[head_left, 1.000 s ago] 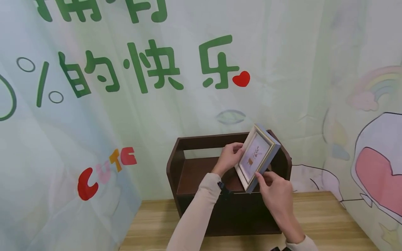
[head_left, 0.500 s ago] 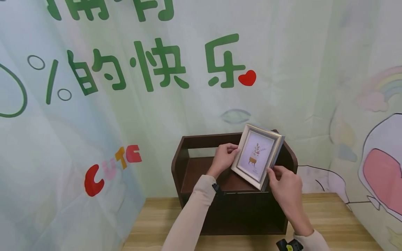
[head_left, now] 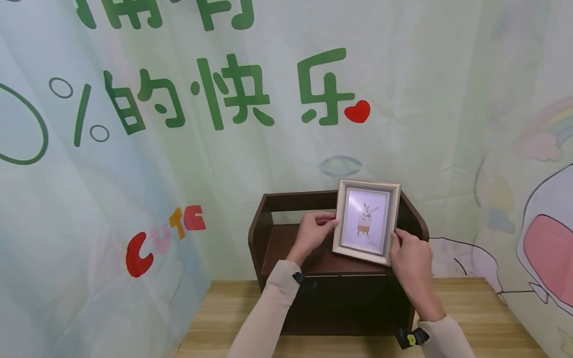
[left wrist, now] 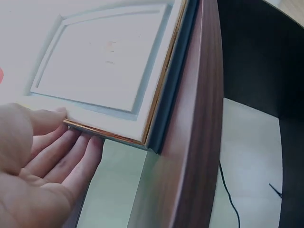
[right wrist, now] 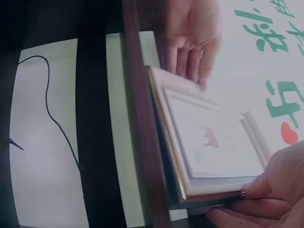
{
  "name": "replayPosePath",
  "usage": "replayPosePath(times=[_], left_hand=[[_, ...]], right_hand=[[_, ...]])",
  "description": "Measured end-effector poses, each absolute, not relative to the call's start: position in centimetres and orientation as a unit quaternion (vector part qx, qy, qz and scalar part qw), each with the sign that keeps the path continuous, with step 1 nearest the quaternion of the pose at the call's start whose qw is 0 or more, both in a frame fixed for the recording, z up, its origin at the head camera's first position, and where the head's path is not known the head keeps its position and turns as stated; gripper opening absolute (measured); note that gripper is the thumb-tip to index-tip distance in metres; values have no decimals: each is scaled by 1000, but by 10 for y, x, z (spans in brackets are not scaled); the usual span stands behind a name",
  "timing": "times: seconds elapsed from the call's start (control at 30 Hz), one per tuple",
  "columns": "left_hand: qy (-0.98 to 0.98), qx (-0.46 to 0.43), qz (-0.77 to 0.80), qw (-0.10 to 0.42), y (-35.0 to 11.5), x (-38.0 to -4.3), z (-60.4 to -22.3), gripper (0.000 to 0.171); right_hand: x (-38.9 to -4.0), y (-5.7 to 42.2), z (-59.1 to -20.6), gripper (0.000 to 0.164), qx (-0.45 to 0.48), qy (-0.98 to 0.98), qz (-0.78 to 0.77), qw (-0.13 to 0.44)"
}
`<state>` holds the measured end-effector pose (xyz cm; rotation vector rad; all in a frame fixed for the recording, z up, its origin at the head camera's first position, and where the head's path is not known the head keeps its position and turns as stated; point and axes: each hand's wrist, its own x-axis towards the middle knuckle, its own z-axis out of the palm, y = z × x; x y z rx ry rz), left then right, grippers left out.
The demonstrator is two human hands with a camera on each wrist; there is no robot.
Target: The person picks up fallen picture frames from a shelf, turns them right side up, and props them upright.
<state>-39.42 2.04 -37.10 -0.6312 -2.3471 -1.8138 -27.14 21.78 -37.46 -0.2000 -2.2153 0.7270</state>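
A cream picture frame (head_left: 366,223) with a potted-plant print faces me, upright and slightly tilted, over the right part of the dark brown shelf unit's upper board (head_left: 284,248). My left hand (head_left: 312,233) pinches its left edge; in the left wrist view the thumb lies on the front of the frame (left wrist: 95,107) and the fingers go behind it. On the opposite edge, my right hand (head_left: 413,263) grips the lower right side, thumb in front. Close to the board is the frame's lower edge (right wrist: 166,137) in the right wrist view.
The shelf unit has raised sides (head_left: 257,233) and a back rail (head_left: 304,200), with a dark open compartment (head_left: 344,303) below. It stands on a wood-grain table (head_left: 224,318). Behind hangs a pale green printed curtain (head_left: 416,124) with green characters.
Both hands have turned the picture frame from an angled, leaning pose to nearly upright, its front now facing me. The head view has shifted slightly, moving the scene right.
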Motion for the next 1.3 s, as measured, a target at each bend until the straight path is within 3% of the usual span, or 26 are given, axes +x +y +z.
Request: replayPosePath(times=[0.37, 0.7, 1.13, 1.3], left_hand=[[-720, -171, -671, 44, 14, -381, -378, 26], [-720, -158, -673, 56, 15, -378, -378, 27], [-856, -248, -432, 140, -19, -340, -357, 33], [-887, -311, -269, 211, -47, -310, -340, 39]], right_hand=[[-294, 223, -395, 27, -89, -816, 366, 439], [-297, 224, -397, 28, -95, -809, 376, 441], [-247, 231, -379, 33, -57, -858, 317, 399], [-226, 244, -374, 32, -1, -857, 299, 421]])
